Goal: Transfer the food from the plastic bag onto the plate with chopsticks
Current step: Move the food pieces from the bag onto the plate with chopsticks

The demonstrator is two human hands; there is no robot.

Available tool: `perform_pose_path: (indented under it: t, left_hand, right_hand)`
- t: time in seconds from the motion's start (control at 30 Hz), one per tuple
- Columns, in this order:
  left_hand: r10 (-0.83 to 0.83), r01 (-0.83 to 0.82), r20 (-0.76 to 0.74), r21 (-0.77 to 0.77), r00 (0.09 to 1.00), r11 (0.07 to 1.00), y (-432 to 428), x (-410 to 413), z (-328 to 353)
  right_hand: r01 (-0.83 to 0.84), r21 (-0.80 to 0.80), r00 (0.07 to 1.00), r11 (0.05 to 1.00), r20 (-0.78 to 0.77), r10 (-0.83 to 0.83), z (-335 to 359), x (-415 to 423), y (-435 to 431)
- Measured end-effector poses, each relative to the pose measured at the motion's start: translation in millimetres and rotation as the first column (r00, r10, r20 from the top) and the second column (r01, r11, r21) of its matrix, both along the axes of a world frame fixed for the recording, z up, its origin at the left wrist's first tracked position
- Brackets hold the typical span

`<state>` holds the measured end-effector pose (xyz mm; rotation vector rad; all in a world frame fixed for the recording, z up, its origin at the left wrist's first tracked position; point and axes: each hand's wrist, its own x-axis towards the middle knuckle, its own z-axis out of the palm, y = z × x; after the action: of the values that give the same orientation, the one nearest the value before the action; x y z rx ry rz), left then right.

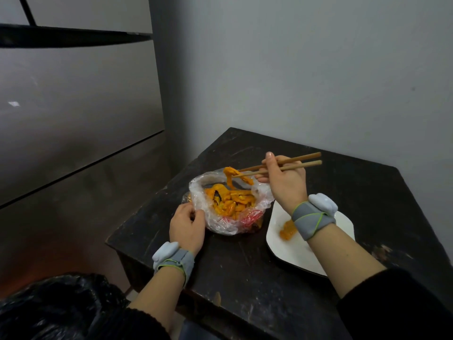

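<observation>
At mid-frame the right hand point(282, 179) grips wooden chopsticks point(291, 163) pinching an orange strip of food point(230, 176) above the open plastic bag point(220, 217), whose left edge the left hand point(187, 227) pinches, while the white plate point(282, 244) at lower right holds one orange piece point(286, 229).

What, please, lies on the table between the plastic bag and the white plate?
Nothing: the head view shows only a narrow bare strip of table between plastic bag and plate.
</observation>
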<state>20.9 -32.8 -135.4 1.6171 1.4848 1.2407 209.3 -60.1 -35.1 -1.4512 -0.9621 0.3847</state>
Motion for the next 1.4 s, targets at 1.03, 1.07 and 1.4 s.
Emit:
perform_pose_path:
  t: [1.03, 1.07, 1.4]
  left_hand:
    - [-0.003, 0.003, -0.167, 0.002, 0.986, 1.000, -7, 2, 3]
    - [-0.003, 0.004, -0.165, 0.002, 0.986, 1.000, -7, 2, 3]
    - [-0.005, 0.007, -0.149, 0.012, 0.989, 1.000, -9, 2, 5]
  right_hand:
    - [-0.085, -0.345, 0.930, 0.935, -0.363, -0.049, 67, 108, -120]
    - [-0.087, -0.387, 0.940, 0.918, -0.337, -0.053, 68, 109, -121]
    - [-0.114, -0.522, 0.977, 0.845, -0.212, 0.001, 62, 93, -103]
